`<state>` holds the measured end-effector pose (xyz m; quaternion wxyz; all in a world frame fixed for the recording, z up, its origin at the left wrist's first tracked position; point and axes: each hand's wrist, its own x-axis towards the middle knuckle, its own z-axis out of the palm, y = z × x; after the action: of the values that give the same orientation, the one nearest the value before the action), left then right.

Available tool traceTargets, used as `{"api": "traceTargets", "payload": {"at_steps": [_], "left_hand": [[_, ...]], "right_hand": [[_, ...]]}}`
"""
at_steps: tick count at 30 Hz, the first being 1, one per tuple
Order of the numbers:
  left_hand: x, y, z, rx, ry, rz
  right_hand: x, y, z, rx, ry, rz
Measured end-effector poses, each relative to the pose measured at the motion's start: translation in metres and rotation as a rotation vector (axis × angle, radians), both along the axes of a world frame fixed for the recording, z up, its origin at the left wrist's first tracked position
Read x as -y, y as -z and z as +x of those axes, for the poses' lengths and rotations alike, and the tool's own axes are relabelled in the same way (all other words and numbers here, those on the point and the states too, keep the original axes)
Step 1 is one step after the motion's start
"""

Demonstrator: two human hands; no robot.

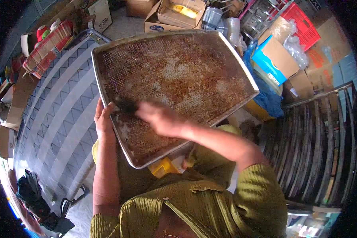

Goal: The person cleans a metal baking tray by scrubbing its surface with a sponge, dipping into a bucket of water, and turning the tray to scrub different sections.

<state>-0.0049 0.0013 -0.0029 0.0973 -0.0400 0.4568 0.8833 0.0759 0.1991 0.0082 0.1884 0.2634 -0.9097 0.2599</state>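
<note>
A large perforated baking tray (178, 73) with a pale metal rim is tilted in front of me, its face stained brown and rusty. At its left rim, my left hand (103, 121) is closed around the edge, thumb on the near face. My right hand (156, 117) lies over the lower left part of the tray, smeared by motion. Its fingers are closed on a dark scrubber (127, 106) against the tray surface; blur hides the scrubber's exact shape. Below the tray's lower edge, near my lap, shows a yellow container (162, 167).
To the left stands a large plastic-wrapped panel (63, 115). A slatted metal rack (313, 146) is at the right. Behind the tray are cardboard boxes (154, 24), a blue-edged box (275, 59) and a red crate (301, 25). A dark bag (39, 202) lies at lower left.
</note>
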Motion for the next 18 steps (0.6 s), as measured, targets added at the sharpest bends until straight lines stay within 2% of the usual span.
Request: {"api": "traceTargets", "payload": {"at_steps": [1,2,3,4,5,6,7,9,12,13,15,17,18], "left_hand": [[-0.002,-0.01,0.003,0.008,-0.001,0.005],[-0.004,-0.019,0.006,0.003,-0.011,-0.05],[-0.006,-0.021,0.007,-0.001,-0.019,-0.105],[-0.006,-0.019,0.006,0.035,-0.044,-0.094],[-0.006,-0.018,0.005,0.044,-0.042,-0.089],[-0.006,-0.017,0.005,0.024,-0.039,-0.118],[-0.005,-0.016,0.005,0.003,-0.036,-0.149],[-0.004,-0.01,0.004,-0.004,-0.053,-0.141],[-0.002,-0.001,0.0,-0.052,-0.053,-0.073],[-0.001,0.001,-0.001,-0.065,-0.034,-0.1],[0.0,-0.002,0.0,-0.072,-0.024,-0.134],[-0.007,-0.014,0.004,-0.019,-0.025,-0.069],[-0.003,-0.002,0.0,-0.041,-0.043,-0.045]], "right_hand": [[-0.028,-0.022,-0.002,0.438,0.106,-0.163],[-0.065,-0.005,-0.007,0.241,0.222,-0.222],[-0.104,-0.005,0.001,0.435,0.479,-0.389],[-0.163,0.024,0.003,0.121,0.533,-0.059],[-0.204,0.028,0.021,0.133,0.778,0.245],[-0.234,0.014,0.038,0.509,1.039,0.075],[-0.253,0.012,0.05,0.472,1.194,0.535],[-0.283,0.001,0.076,0.677,1.288,0.675],[-0.268,-0.008,0.084,0.761,1.302,0.675],[-0.255,-0.006,0.082,0.739,1.261,0.764],[-0.206,-0.016,0.079,0.74,1.111,0.782],[-0.137,-0.048,0.077,0.835,0.853,0.789],[-0.118,-0.044,0.079,0.809,0.706,0.792]]}}
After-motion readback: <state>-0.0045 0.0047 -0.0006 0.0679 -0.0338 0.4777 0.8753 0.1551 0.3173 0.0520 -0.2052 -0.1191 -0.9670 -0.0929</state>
